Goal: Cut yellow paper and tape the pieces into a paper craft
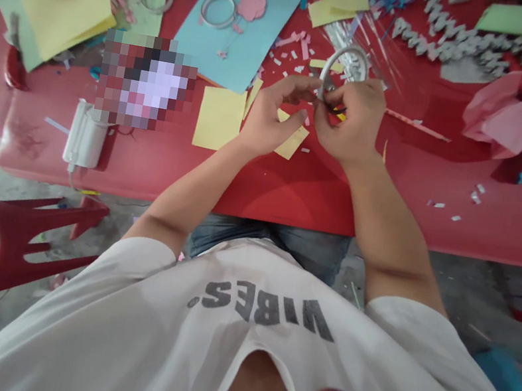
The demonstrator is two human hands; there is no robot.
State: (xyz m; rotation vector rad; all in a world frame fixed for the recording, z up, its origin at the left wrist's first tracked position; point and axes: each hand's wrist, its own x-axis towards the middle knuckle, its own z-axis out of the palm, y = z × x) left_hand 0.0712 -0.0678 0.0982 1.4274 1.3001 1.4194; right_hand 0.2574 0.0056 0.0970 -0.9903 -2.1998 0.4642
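My right hand (355,121) is closed around the lower edge of a pale ring-shaped roll of tape (362,57), which stands tilted above the table. A small yellow and black bit shows under its fingers; I cannot make out what it is. Just to the left, my left hand (280,114) has its fingers curved toward the roll, with the tips at its near edge and the thumb apart. Yellow paper pieces (218,119) lie below and beside the left hand. Behind the roll is a bundle of clear plastic strips (354,53).
A blue sheet (239,50) carries another tape roll (217,10) and a pink paper flower (252,5). A blurred-out phone-like item (152,85) and a white device (87,134) are on the left. A pencil (419,124) and pink tissue paper (511,118) lie right on the red table (291,197).
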